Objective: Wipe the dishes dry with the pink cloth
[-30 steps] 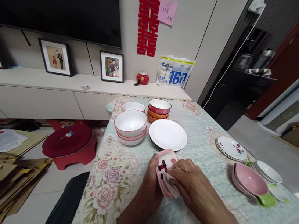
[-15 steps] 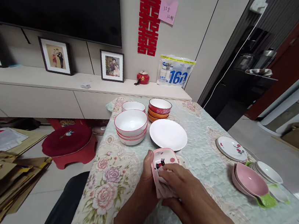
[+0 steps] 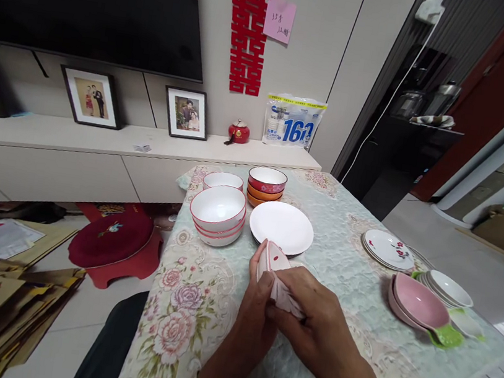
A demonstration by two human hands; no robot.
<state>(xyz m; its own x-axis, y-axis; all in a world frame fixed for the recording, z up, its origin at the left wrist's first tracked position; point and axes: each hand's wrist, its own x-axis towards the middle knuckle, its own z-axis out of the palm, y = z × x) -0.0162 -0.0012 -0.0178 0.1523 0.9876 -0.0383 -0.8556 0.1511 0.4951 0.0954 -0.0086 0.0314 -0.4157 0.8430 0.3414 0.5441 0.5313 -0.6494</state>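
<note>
The left hand point(image 3: 257, 302)'s grip is clamping the pink dish point(image 3: 273, 256) above the bench point(image 3: 345, 227), toward its left edge; the dish is now tilting steeper, so the right hand point(image 3: 317, 308), pinching a cloth point(image 3: 286, 300), is apparently wiping its rim.

Dish point(image 3: 274, 257) mostly covered by left hand point(image 3: 259, 296) and right hand point(image 3: 315, 307); I can't see its full outline. Cloth point(image 3: 284, 298) partly hidden too. Table's point(image 3: 343, 227) far left corner: front bowls point(image 3: 218, 208) partly block rear bowls point(image 3: 224, 180). Near edge cropped.
</note>
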